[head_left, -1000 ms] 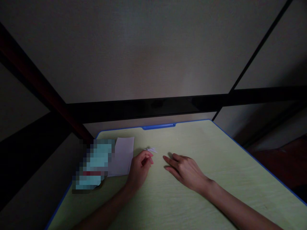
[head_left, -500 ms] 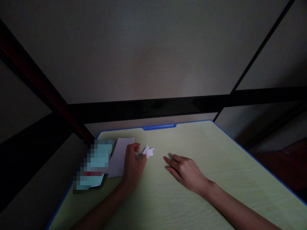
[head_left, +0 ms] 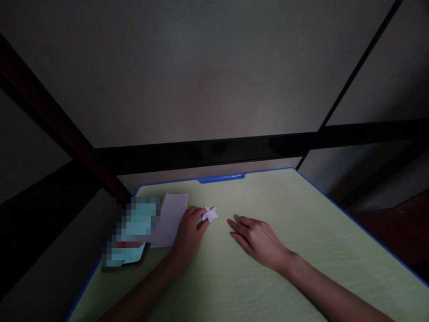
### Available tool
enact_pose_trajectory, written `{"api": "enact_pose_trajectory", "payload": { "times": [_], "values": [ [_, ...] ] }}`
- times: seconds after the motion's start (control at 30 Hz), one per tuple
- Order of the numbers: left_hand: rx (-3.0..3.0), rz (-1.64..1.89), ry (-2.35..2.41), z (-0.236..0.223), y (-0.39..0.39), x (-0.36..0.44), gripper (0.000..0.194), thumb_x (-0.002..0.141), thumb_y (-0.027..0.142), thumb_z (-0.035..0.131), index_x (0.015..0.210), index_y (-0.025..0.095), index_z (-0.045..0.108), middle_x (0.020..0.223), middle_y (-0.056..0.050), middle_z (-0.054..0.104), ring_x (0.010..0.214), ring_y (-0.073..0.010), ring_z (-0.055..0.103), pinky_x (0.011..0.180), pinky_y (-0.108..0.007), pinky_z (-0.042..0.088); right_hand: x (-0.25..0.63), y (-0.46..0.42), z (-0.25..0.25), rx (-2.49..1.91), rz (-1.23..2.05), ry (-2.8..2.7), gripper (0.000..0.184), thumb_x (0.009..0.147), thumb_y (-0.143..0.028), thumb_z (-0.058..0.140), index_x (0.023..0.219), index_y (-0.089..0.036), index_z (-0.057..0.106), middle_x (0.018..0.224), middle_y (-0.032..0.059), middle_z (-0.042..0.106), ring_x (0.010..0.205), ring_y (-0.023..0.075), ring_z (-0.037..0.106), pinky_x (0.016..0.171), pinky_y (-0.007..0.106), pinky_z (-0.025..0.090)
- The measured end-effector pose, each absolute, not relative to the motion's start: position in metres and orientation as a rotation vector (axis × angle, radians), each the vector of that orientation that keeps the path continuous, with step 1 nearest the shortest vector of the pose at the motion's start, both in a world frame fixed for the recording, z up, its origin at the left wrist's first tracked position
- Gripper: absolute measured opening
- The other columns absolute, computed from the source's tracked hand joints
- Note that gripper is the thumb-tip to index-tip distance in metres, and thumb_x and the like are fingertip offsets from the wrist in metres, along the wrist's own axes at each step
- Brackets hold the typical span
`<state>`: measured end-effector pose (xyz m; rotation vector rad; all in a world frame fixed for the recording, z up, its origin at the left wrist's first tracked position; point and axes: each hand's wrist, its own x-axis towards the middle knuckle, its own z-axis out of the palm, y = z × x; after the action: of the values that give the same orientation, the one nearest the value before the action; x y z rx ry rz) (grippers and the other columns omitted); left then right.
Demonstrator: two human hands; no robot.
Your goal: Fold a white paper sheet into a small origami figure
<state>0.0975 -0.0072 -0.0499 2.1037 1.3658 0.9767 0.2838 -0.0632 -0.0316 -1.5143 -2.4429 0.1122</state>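
A small white folded paper figure point(head_left: 211, 215) with pointed corners is near the middle of the table. My left hand point(head_left: 191, 228) has its thumb and forefinger closed on the left side of this figure, and the fingers cover part of it. To the right, my right hand point(head_left: 259, 241) rests on the tabletop with fingers stretched out and somewhat apart, holding nothing. Its fingertips point toward the paper figure but do not touch it. Behind my left hand lie white paper sheets point(head_left: 172, 212), partly covered by that hand.
A phone point(head_left: 140, 228) with a light blue, pixelated screen lies at the left edge, beside the sheets. The pale table point(head_left: 268, 192) has a blue rim and a blue recessed strip point(head_left: 221, 179) at the back. A panelled wall point(head_left: 208, 89) rises behind it.
My left hand has moved slightly right, and its fingers have closed from a gap onto the paper figure. The figure has shifted a little to the right. My right hand stays in place.
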Motion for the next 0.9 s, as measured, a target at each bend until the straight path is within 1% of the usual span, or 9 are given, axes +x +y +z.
{"api": "enact_pose_trajectory", "payload": {
  "times": [0.07, 0.17, 0.3, 0.43, 0.53, 0.6, 0.67, 0.77, 0.9],
  "values": [
    [1.98, 0.968, 1.354, -0.047, -0.008, 0.098, 0.014, 0.069, 0.02, 0.048, 0.078, 0.013, 0.058, 0.074, -0.003, 0.059, 0.068, -0.0152, 0.053, 0.063, -0.025, 0.041, 0.284, -0.063, -0.031, -1.512, 0.111, -2.439, 0.032, 0.082, -0.028, 0.033, 0.11, -0.018, 0.046, 0.087, 0.0067, 0.057, 0.074, 0.0174, 0.056, 0.065, 0.027, 0.042],
    [1.841, 0.969, 1.364, -0.044, -0.008, 0.099, 0.022, 0.073, 0.028, 0.043, 0.067, 0.013, 0.058, 0.06, 0.0, 0.058, 0.058, -0.0137, 0.052, 0.054, -0.022, 0.038, 0.285, -0.064, -0.031, -1.512, 0.111, -2.442, 0.032, 0.083, -0.028, 0.033, 0.11, -0.018, 0.046, 0.087, 0.0067, 0.057, 0.075, 0.0171, 0.055, 0.065, 0.027, 0.042],
    [1.799, 0.977, 1.398, -0.044, -0.005, 0.1, 0.021, 0.07, 0.025, 0.044, 0.058, 0.013, 0.055, 0.052, 0.002, 0.053, 0.051, -0.0116, 0.048, 0.047, -0.02, 0.034, 0.285, -0.064, -0.031, -1.522, 0.097, -2.457, 0.031, 0.082, -0.028, 0.033, 0.109, -0.018, 0.047, 0.085, 0.0061, 0.056, 0.073, 0.0169, 0.055, 0.064, 0.027, 0.042],
    [1.811, 1.064, 1.446, -0.044, -0.007, 0.1, 0.012, 0.069, 0.019, 0.043, 0.059, 0.015, 0.048, 0.05, 0.004, 0.046, 0.048, -0.0099, 0.045, 0.045, -0.019, 0.034, 0.284, -0.063, -0.032, -1.523, 0.071, -2.463, 0.03, 0.082, -0.027, 0.034, 0.108, -0.018, 0.047, 0.082, 0.0059, 0.056, 0.071, 0.0164, 0.055, 0.062, 0.026, 0.041],
    [1.952, 1.142, 1.435, -0.042, -0.012, 0.102, 0.007, 0.067, 0.012, 0.043, 0.062, 0.016, 0.046, 0.057, 0.003, 0.047, 0.054, -0.0102, 0.047, 0.049, -0.02, 0.038, 0.283, -0.063, -0.031, -1.508, 0.06, -2.459, 0.029, 0.082, -0.026, 0.034, 0.107, -0.017, 0.048, 0.083, 0.0061, 0.056, 0.071, 0.0162, 0.054, 0.062, 0.026, 0.041],
    [2.133, 1.121, 1.338, -0.042, -0.016, 0.104, 0.008, 0.068, 0.01, 0.044, 0.068, 0.016, 0.05, 0.067, 0.0, 0.051, 0.065, -0.012, 0.049, 0.059, -0.022, 0.041, 0.283, -0.063, -0.031, -1.488, 0.069, -2.458, 0.028, 0.082, -0.024, 0.034, 0.105, -0.017, 0.049, 0.082, 0.0061, 0.056, 0.071, 0.0159, 0.054, 0.062, 0.026, 0.042],
    [2.284, 1.047, 1.216, -0.043, -0.018, 0.106, 0.014, 0.069, 0.01, 0.045, 0.079, 0.016, 0.053, 0.08, -0.003, 0.054, 0.078, -0.0144, 0.049, 0.071, -0.026, 0.041, 0.283, -0.063, -0.03, -1.467, 0.095, -2.449, 0.026, 0.082, -0.022, 0.034, 0.101, -0.017, 0.05, 0.08, 0.0057, 0.054, 0.07, 0.0155, 0.053, 0.062, 0.025, 0.042],
    [2.392, 0.932, 1.122, -0.046, -0.018, 0.108, 0.029, 0.07, 0.011, 0.047, 0.098, 0.017, 0.05, 0.097, -0.007, 0.054, 0.094, -0.0174, 0.045, 0.083, -0.031, 0.037, 0.282, -0.063, -0.031, -1.444, 0.174, -2.383, 0.021, 0.08, -0.019, 0.036, 0.094, -0.016, 0.051, 0.081, 0.006, 0.052, 0.072, 0.0159, 0.05, 0.065, 0.026, 0.042],
    [2.39, 0.835, 1.089, -0.048, -0.015, 0.108, 0.035, 0.069, 0.011, 0.048, 0.103, 0.016, 0.049, 0.102, -0.008, 0.054, 0.097, -0.0188, 0.044, 0.085, -0.034, 0.036, 0.28, -0.061, -0.033, -1.378, 0.38, -2.174, 0.015, 0.077, -0.014, 0.04, 0.089, -0.016, 0.049, 0.082, 0.0056, 0.049, 0.075, 0.0152, 0.048, 0.066, 0.026, 0.041]
  ]
}}
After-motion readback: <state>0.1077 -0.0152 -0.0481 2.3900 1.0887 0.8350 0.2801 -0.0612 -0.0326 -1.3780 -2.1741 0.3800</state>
